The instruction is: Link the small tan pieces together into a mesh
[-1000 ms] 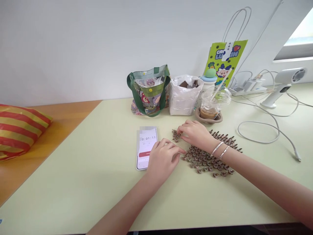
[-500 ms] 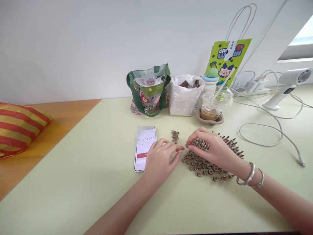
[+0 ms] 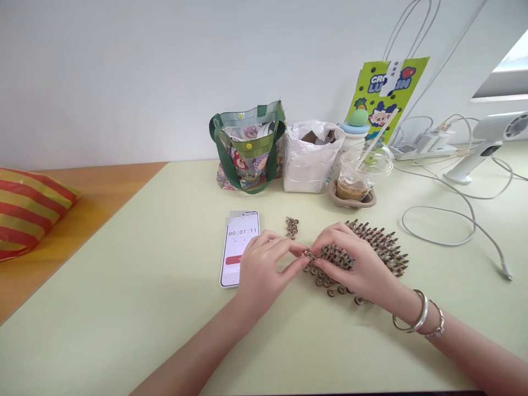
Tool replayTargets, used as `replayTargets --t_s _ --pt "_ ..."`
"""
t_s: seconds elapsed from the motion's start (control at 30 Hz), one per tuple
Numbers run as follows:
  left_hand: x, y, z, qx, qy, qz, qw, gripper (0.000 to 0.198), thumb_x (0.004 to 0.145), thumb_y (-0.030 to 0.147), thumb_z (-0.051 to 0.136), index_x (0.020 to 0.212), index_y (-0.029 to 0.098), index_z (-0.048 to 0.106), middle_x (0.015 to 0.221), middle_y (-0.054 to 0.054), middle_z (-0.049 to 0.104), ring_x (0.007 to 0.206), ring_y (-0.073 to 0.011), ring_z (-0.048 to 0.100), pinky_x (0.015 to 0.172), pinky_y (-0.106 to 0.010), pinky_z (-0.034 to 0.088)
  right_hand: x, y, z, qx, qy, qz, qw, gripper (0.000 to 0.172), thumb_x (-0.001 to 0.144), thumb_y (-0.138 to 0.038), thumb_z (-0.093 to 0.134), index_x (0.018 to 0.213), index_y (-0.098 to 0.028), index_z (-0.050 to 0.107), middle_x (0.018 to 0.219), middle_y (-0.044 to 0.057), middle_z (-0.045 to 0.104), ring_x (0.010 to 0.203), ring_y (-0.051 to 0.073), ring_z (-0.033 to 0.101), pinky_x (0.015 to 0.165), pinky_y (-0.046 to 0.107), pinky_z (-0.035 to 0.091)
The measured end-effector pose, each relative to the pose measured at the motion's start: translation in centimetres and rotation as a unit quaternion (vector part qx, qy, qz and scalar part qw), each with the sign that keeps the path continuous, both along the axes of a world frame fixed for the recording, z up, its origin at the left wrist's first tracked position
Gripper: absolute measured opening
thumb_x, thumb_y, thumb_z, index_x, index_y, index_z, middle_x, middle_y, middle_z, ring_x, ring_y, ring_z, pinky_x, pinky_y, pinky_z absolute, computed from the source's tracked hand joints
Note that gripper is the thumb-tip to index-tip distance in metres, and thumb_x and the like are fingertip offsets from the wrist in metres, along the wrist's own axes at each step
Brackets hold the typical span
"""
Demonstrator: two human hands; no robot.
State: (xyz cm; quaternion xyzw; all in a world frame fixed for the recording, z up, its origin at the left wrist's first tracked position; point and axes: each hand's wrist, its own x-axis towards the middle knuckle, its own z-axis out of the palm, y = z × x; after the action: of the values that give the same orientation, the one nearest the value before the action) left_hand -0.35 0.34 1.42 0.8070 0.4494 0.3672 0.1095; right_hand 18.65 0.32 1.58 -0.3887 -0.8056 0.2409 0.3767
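Between the fingertips of both hands is a small brownish screw (image 3: 308, 254). My left hand (image 3: 264, 264) pinches it with thumb and forefinger from the left, beside the phone. From the right, my right hand (image 3: 358, 261) pinches at the same spot, its fingers closed and partly covering the screw. Many similar screws (image 3: 377, 242) stand in close rows, tips up, behind and under my right hand. The front ones (image 3: 331, 292) show round, wide heads. A small loose heap of screws (image 3: 292, 226) lies just beyond my fingers.
A phone (image 3: 229, 247) showing a timer lies on the pale green table (image 3: 136, 264), partly behind my left hand. Farther back stand a clear tote bag (image 3: 251, 159), a white plastic bag (image 3: 305, 170), and an iced drink in a carrier (image 3: 352, 201). A cable (image 3: 437, 245) loops at right.
My left hand's fingertips have closed in and now meet my right hand's at the screw. My right hand has come slightly down. The whole view has shifted a little.
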Motion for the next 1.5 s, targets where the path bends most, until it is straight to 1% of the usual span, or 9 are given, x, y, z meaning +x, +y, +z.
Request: replayTargets --t_s 0.13,0.2,0.27,0.4,0.63,0.83,1.0,1.2,1.5 --pt "0.1 0.0 0.2 0.051 -0.012 0.018 0.998 0.008 0.076 0.029 0.067 0.084 0.028 0.066 0.07 0.008 0.068 0.075 -0.0151 0.053 0.07 -0.029 0.039 0.1 0.0 0.1 -0.038 -0.011 -0.009 0.999 0.015 0.078 -0.021 0.06 0.092 -0.023 0.055 0.09 0.003 0.06 0.089 0.019 0.052 0.078 0.035 0.045" --pt "0.1 0.1 0.2 0.08 -0.015 0.02 0.996 0.009 0.076 0.029 0.067 0.085 0.029 0.067 0.067 0.007 0.068 0.074 -0.0153 0.054 0.069 -0.029 0.039 0.1 0.0 0.2 -0.055 -0.018 -0.002 0.998 0.007 0.082 -0.027 0.055 0.088 -0.023 0.055 0.087 0.003 0.061 0.088 0.019 0.052 0.078 0.035 0.044" --pt "0.0 0.0 0.1 0.107 -0.011 0.02 0.994 0.008 0.076 0.029 0.067 0.084 0.029 0.068 0.066 0.006 0.067 0.074 -0.0157 0.054 0.067 -0.028 0.039 0.0 -0.1 0.3 -0.065 -0.019 0.01 0.998 0.01 0.086 -0.03 0.049 0.083 -0.023 0.056 0.082 0.003 0.062 0.085 0.019 0.052 0.077 0.035 0.044" --pt "0.0 0.0 -0.1 0.143 0.003 0.022 0.989 0.005 0.076 0.028 0.067 0.081 0.028 0.068 0.065 0.005 0.067 0.074 -0.0159 0.055 0.066 -0.028 0.04 -0.3 -0.3 0.5 -0.067 -0.014 0.007 0.998 0.015 0.088 -0.031 0.047 0.079 -0.022 0.057 0.077 0.003 0.062 0.082 0.019 0.052 0.077 0.035 0.043" --pt "-0.1 0.1 -0.1 0.18 0.022 0.015 0.983 0.005 0.073 0.03 0.07 0.078 0.028 0.068 0.068 0.007 0.069 0.074 -0.0156 0.056 0.067 -0.029 0.039 -0.5 -0.5 0.5 -0.052 -0.014 -0.027 0.998 0.005 0.082 -0.024 0.054 0.078 -0.022 0.057 0.074 0.002 0.063 0.082 0.019 0.053 0.079 0.037 0.041" --pt "-0.1 0.2 -0.2 0.181 0.036 0.015 0.983 0.006 0.075 0.032 0.068 0.074 0.026 0.067 0.066 0.006 0.068 0.075 -0.016 0.057 0.068 -0.029 0.039 -0.3 -0.3 -0.1 0.04 -0.065 -0.054 0.996 0.005 0.078 -0.023 0.058 0.082 -0.023 0.06 0.077 0.002 0.065 0.083 0.02 0.055 0.076 0.037 0.04" --pt "-0.2 0.2 -0.3 0.147 0.053 0.012 0.988 0.008 0.078 0.032 0.066 0.074 0.025 0.065 0.066 0.006 0.068 0.077 -0.0158 0.058 0.069 -0.029 0.038 -0.1 -0.3 -0.4 0.15 -0.128 -0.078 0.977 0.007 0.078 -0.025 0.058 0.084 -0.025 0.061 0.077 0.0 0.066 0.085 0.02 0.055 0.079 0.038 0.037" --pt "-0.1 0.1 -0.4 0.118 0.062 0.016 0.991 0.008 0.078 0.03 0.063 0.073 0.024 0.064 0.067 0.006 0.067 0.076 -0.0159 0.058 0.069 -0.03 0.037 0.1 -0.1 -0.5 0.226 -0.165 -0.086 0.956 0.009 0.08 -0.023 0.057 0.087 -0.027 0.062 0.075 -0.002 0.067 0.085 0.019 0.056 0.081 0.038 0.034" --pt "0.1 0.0 -0.4 0.144 0.05 0.028 0.988 0.003 0.078 0.026 0.063 0.077 0.025 0.065 0.068 0.006 0.068 0.075 -0.0149 0.057 0.068 -0.029 0.038 0.0 -0.2 -0.3 0.128 -0.138 -0.074 0.979 0.012 0.083 -0.03 0.054 0.091 -0.023 0.059 0.082 0.002 0.065 0.09 0.021 0.053 0.08 0.039 0.036"
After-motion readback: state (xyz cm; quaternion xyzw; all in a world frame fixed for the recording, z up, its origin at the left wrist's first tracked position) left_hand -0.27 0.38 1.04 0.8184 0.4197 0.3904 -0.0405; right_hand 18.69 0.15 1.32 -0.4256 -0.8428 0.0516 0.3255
